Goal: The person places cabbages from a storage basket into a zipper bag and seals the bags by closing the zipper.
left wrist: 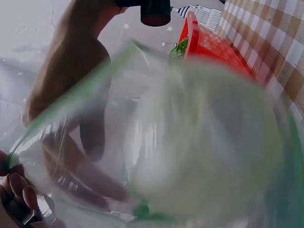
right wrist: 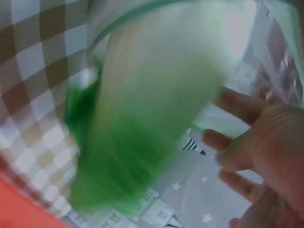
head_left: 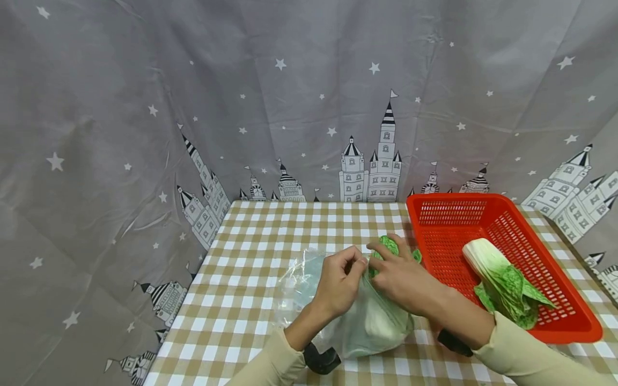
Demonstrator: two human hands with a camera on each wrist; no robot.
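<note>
A clear zip bag with green edges (head_left: 357,335) stands partly open on the table. The white base of a napa cabbage (right wrist: 161,80) is inside it, while the cabbage's green leaves (head_left: 388,244) stick out of the mouth towards the back. My left hand (head_left: 340,281) pinches the bag's rim between thumb and fingers. At the right side of the mouth, my right hand (head_left: 405,279) has its fingers spread and loosely bent beside the cabbage. One of its fingertips lies against the cabbage or the bag film; blur hides which.
A red plastic basket (head_left: 441,257) stands at the right with another napa cabbage (head_left: 504,279) lying in it. Clear plastic film (head_left: 294,284) lies left of the left hand. Checked cloth (head_left: 270,225) covers the table, and a grey printed curtain (head_left: 309,96) hangs behind.
</note>
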